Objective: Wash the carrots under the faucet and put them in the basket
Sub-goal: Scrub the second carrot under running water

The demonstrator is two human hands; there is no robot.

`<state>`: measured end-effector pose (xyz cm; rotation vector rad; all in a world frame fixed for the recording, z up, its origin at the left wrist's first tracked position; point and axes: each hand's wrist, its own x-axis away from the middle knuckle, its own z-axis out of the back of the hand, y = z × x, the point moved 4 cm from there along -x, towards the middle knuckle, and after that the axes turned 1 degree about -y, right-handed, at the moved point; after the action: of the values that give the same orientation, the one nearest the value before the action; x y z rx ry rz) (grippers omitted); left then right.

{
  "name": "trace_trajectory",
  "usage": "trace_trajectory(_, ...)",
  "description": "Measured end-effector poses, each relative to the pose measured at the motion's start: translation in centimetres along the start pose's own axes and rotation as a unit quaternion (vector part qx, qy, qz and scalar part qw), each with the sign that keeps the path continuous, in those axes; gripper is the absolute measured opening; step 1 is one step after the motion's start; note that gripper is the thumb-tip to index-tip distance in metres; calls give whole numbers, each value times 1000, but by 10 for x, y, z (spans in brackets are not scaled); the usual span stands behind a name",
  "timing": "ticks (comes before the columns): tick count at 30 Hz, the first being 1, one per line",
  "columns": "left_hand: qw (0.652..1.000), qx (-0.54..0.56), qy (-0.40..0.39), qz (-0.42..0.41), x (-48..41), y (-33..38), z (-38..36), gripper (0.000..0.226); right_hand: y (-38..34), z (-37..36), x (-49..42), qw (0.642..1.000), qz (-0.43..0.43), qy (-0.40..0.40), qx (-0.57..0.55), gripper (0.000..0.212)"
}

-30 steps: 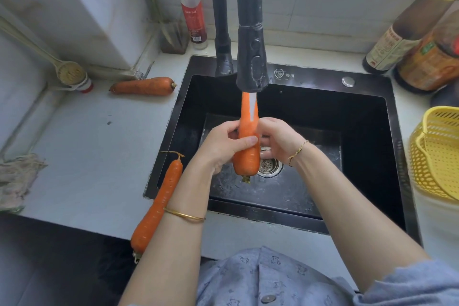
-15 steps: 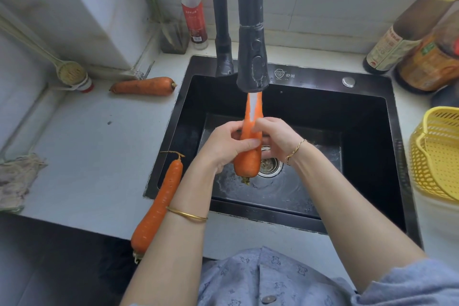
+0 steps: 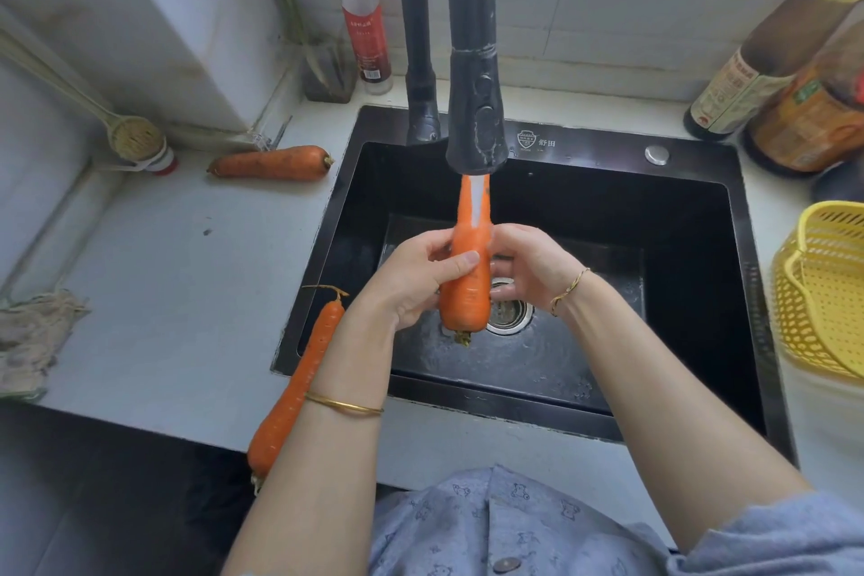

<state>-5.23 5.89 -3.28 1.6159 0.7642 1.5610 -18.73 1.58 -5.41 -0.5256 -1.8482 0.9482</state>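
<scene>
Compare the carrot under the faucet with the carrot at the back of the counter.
The held carrot stands upright, gripped by the left hand and right hand; the back carrot lies flat, untouched. The held carrot looks wet and bright; the back carrot dull and darker. Both are whole.

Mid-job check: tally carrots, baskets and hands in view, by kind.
Orange carrots: 3: held carrot, far carrot, near carrot
Yellow perforated plastic basket: 1
Bare hands: 2: left hand, right hand
Total: 6
</scene>
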Motion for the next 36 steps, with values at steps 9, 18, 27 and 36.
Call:
trace_trajectory(9, 999, 37, -22, 16, -3, -1, 2, 43, 1, 3, 0, 1000, 6, -2, -24, 15)
trace_trajectory(18, 997, 73, -31, 21, -7, -4, 3, 39, 4, 4, -1, 999, 1, -6, -36, 24)
trace_trajectory(27, 995, 93, -12, 19, -10, -5, -1, 33, 6, -4, -1, 1000, 2, -14, -15, 41)
trace_trajectory(36, 994, 104, -22, 12, -9, -1, -2, 33, 15, -5, -5, 995, -4, -25, -99, 44)
